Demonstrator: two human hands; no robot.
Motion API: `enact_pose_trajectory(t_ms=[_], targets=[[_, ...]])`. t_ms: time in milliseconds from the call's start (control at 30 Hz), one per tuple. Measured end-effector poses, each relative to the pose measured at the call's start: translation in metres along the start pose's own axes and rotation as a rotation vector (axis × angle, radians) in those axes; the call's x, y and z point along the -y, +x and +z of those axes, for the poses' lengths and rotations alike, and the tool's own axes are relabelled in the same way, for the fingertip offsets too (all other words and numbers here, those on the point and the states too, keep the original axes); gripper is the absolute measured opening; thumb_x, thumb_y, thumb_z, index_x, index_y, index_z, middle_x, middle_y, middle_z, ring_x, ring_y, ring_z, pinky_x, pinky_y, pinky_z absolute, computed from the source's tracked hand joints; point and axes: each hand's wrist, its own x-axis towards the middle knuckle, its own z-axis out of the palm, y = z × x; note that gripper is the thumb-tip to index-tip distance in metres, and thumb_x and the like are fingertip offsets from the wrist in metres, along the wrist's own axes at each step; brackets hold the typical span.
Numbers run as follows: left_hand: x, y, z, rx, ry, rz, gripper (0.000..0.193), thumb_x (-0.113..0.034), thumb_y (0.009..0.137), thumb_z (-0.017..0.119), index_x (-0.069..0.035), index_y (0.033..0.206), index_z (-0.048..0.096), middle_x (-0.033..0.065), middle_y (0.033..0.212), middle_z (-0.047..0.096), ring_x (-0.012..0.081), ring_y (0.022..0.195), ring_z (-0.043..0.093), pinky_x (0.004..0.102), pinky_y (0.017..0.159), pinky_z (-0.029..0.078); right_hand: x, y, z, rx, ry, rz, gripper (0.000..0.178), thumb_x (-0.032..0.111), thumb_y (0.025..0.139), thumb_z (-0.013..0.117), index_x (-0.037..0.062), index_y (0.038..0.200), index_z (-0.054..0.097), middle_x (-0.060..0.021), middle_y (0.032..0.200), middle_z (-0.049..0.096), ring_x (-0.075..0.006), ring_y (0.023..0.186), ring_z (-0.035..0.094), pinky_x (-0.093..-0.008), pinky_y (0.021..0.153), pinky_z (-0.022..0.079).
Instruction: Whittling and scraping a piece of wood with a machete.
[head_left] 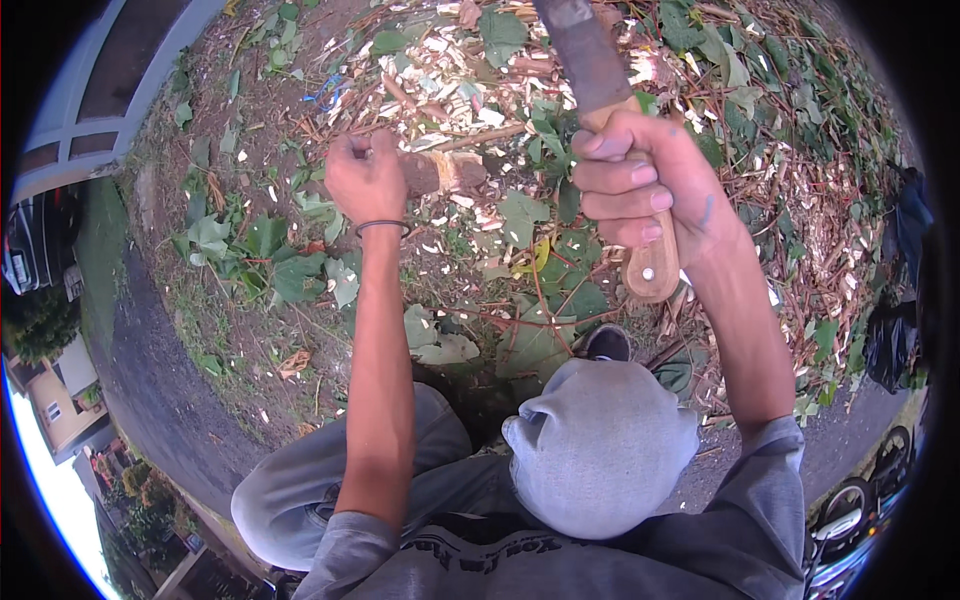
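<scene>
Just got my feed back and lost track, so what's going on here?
A person's left hand holds a short piece of wood with a pale cut near one end. The right hand grips a machete by its wooden handle, blade clear of the wood. Wood chips and green leaves lie around on the ground.

Bright daylight burns out the lower-left sky point(42, 485), and straight edges bend toward the periphery.

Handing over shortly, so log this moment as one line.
left hand: holds chipped branch | right hand: grips machete by wooden handle | around: leaves, wood chips
</scene>
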Motion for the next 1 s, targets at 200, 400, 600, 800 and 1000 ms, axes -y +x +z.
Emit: enact_pose_trajectory(t_ms=[200, 400, 600, 800, 1000], targets=[[-0.008, 0.000, 0.029, -0.053, -0.168, -0.094, 0.029, -0.023, 0.074, 0.064, 0.005, 0.069, 0.059, 0.0164, 0.071, 0.063, 0.0277, 0.065, 0.057, 0.0398, 0.066, 0.045, 0.016, -0.020, 0.025, 0.042, -0.442, -0.967, 0.020, 0.009, 0.087, 0.047, 0.0100, 0.069, 0.037, 0.0040, 0.050, 0.032, -0.0056, 0.039, 0.032, -0.0237, 0.038, 0.033], [-0.010, -0.017, 0.030, -0.138, -0.422, -0.215, 0.025, -0.018, 0.077, 0.060, 0.005, 0.068, 0.057, 0.0117, 0.061, 0.057, 0.0195, 0.060, 0.051, 0.0371, 0.064, 0.044, -0.182, 0.053, -0.106, -0.409, -0.410, 0.144, 0.014, 0.007, 0.081, 0.058, 0.0083, 0.074, 0.046, 0.0019, 0.055, 0.043, -0.0099, 0.041, 0.040, -0.0293, 0.037, 0.031], [0.006, -0.030, 0.008, -0.198, -0.310, -0.209, 0.026, -0.015, 0.079, 0.059, 0.007, 0.066, 0.053, 0.0132, 0.061, 0.056, 0.0198, 0.060, 0.047, 0.0392, 0.062, 0.041, -0.114, 0.016, -0.055, -0.463, -0.609, 0.063, 0.013, 0.009, 0.081, 0.058, 0.0058, 0.072, 0.050, 0.0014, 0.054, 0.043, -0.0091, 0.041, 0.040, -0.0293, 0.037, 0.032], [0.011, -0.039, 0.008, -0.248, -0.398, -0.230, 0.022, -0.013, 0.078, 0.058, 0.005, 0.065, 0.055, 0.0086, 0.061, 0.055, 0.0157, 0.059, 0.045, 0.0354, 0.059, 0.039, -0.033, -0.008, 0.016, -0.219, -0.441, -0.710, 0.010, 0.008, 0.082, 0.052, 0.0057, 0.075, 0.045, 0.0028, 0.051, 0.036, -0.0088, 0.036, 0.029, -0.0264, 0.036, 0.028], [0.008, -0.050, 0.013, -0.275, -0.403, -0.177, 0.019, -0.008, 0.077, 0.057, 0.003, 0.061, 0.054, 0.0032, 0.057, 0.051, 0.0114, 0.056, 0.041, 0.0304, 0.054, 0.035, -0.187, 0.035, -0.114, -0.548, -0.842, 0.094, 0.015, 0.013, 0.076, 0.060, 0.0001, 0.071, 0.056, -0.0055, 0.054, 0.050, -0.0151, 0.043, 0.048, -0.0346, 0.040, 0.035]])
